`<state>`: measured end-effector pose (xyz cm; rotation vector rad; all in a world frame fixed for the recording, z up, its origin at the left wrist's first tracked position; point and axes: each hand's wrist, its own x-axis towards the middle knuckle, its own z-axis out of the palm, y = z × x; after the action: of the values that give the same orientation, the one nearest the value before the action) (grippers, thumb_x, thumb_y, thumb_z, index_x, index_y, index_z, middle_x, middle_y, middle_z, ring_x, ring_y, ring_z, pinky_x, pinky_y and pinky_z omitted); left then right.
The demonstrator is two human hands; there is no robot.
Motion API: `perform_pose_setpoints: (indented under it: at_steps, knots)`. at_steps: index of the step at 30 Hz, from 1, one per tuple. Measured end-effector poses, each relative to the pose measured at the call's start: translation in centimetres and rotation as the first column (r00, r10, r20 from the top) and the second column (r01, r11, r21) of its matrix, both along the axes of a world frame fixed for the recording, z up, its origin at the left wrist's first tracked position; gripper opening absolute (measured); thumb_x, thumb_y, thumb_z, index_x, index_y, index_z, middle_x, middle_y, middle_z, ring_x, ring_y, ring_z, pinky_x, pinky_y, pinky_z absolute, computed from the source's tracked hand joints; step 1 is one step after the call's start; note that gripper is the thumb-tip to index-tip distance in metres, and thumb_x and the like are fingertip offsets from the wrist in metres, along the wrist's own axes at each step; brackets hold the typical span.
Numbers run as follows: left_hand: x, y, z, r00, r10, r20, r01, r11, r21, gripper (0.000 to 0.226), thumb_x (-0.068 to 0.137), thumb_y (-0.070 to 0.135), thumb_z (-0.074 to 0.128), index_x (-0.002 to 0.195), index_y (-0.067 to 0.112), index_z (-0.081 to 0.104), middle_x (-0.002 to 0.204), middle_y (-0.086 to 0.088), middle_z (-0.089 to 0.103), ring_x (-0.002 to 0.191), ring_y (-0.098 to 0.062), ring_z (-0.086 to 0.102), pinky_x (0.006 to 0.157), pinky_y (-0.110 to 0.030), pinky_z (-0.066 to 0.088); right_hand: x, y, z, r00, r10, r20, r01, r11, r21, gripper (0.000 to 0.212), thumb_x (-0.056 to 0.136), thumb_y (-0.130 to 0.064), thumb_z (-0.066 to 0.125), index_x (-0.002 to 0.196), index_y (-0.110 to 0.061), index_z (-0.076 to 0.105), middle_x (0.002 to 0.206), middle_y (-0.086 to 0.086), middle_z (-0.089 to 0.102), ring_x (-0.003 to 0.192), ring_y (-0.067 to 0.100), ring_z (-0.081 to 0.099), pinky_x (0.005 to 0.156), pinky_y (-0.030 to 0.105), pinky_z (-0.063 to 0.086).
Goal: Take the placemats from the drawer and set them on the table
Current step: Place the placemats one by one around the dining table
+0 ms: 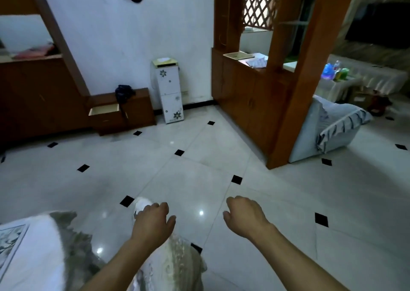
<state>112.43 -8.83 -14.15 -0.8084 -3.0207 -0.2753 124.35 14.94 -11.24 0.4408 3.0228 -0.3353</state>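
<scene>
An open drawer (104, 111) juts out of a low brown cabinet (137, 111) at the far left wall; its pale inside shows and its contents are hidden from here. My left hand (153, 222) and my right hand (243, 216) hang in front of me over the tiled floor, both with fingers loosely curled and nothing in them. The corner of a table with a white cloth (37, 253) sits at the bottom left, with the edge of a patterned mat (8, 244) lying on it.
A narrow white floral cabinet (169, 93) stands beside the low cabinet. A dark cloth (124, 93) lies on the cabinet top. A wooden partition with posts (286, 104) rises at the right, a covered sofa (328, 128) behind it. My white shoe (139, 206) shows below.
</scene>
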Motion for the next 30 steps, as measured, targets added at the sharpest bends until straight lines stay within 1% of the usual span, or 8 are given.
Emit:
perform_pose_setpoints:
  at_steps: [2,5,13,17,20,23,26,30]
  knots:
    - [-1.1,2.8,-0.3,0.998,0.057,0.004,-0.057,0.998,-0.006,0.035,0.089,0.049,0.047,0.095,0.017,0.06,0.089,0.0,0.063,0.085,-0.021,0.059,0.07,-0.032,0.047,-2.5,3.6,-0.4,0.999,0.053,0.007,-0.053,0.999,0.002,0.026,0.094,-0.038,0.044,0.092,-0.014,0.054,0.095,0.006,0.061,0.084,0.025,0.06,0.067,0.032,0.041]
    - [-2.4,7.3,-0.6,0.986,0.166,0.011,-0.166,0.986,-0.008,0.034,0.09,0.048,0.048,0.097,0.018,0.06,0.089,0.0,0.062,0.084,-0.019,0.058,0.061,-0.029,0.036,-6.2,9.4,-0.6,0.99,0.14,0.014,-0.14,0.99,-0.008,0.023,0.094,-0.037,0.045,0.084,-0.016,0.048,0.088,0.005,0.058,0.082,0.026,0.06,0.064,0.031,0.039]
    - [-6.0,13.3,0.2,0.93,0.368,0.026,-0.367,0.93,-0.01,0.033,0.089,0.048,0.049,0.099,0.019,0.061,0.09,-0.002,0.065,0.084,-0.021,0.057,0.07,-0.033,0.046,-15.9,16.9,-0.2,0.94,0.341,0.03,-0.34,0.94,-0.03,0.035,0.092,-0.037,0.046,0.066,-0.021,0.029,0.076,-0.001,0.044,0.073,0.026,0.054,0.061,0.032,0.034]
    - [-9.4,13.6,-0.5,0.89,0.454,0.038,-0.452,0.891,-0.048,0.033,0.088,0.049,0.048,0.098,0.02,0.06,0.089,-0.001,0.065,0.084,-0.021,0.057,0.07,-0.032,0.044,-21.9,17.0,-0.6,0.9,0.435,0.001,-0.434,0.899,-0.053,0.026,0.092,-0.039,0.045,0.077,-0.019,0.038,0.075,-0.002,0.043,0.069,0.023,0.047,0.061,0.032,0.033]
    - [-13.9,14.0,-1.9,0.879,0.474,0.039,-0.471,0.879,-0.066,0.033,0.088,0.05,0.046,0.096,0.021,0.059,0.085,0.0,0.062,0.081,-0.02,0.056,0.067,-0.032,0.042,-26.8,17.4,-1.2,0.882,0.472,-0.001,-0.471,0.88,-0.056,0.025,0.092,-0.04,0.045,0.08,-0.018,0.042,0.079,0.001,0.051,0.071,0.024,0.052,0.061,0.032,0.035]
    - [-20.2,15.2,-2.8,0.882,0.469,0.044,-0.467,0.883,-0.048,0.034,0.088,0.049,0.046,0.097,0.02,0.059,0.088,0.0,0.062,0.085,-0.021,0.057,0.072,-0.033,0.043,-32.2,19.1,-0.7,0.879,0.476,0.015,-0.475,0.879,-0.048,0.023,0.093,-0.039,0.044,0.084,-0.018,0.044,0.09,0.005,0.059,0.08,0.027,0.058,0.063,0.032,0.038]
    - [-27.2,16.5,-3.1,0.883,0.466,0.051,-0.463,0.885,-0.052,0.033,0.089,0.05,0.046,0.101,0.022,0.059,0.097,0.0,0.065,0.094,-0.022,0.059,0.076,-0.033,0.044,-38.3,21.2,0.5,0.894,0.448,0.026,-0.447,0.894,-0.036,0.022,0.093,-0.038,0.044,0.085,-0.017,0.043,0.092,0.006,0.06,0.082,0.027,0.059,0.068,0.034,0.044]
    - [-35.1,17.2,-1.8,0.885,0.464,0.03,-0.464,0.886,-0.016,0.029,0.086,0.047,0.049,0.094,0.021,0.059,0.09,-0.001,0.065,0.088,-0.024,0.06,0.071,-0.033,0.04,-46.0,22.5,2.4,0.904,0.427,0.001,-0.427,0.904,-0.01,0.024,0.094,-0.038,0.044,0.086,-0.015,0.047,0.09,0.005,0.059,0.081,0.027,0.059,0.069,0.034,0.046]
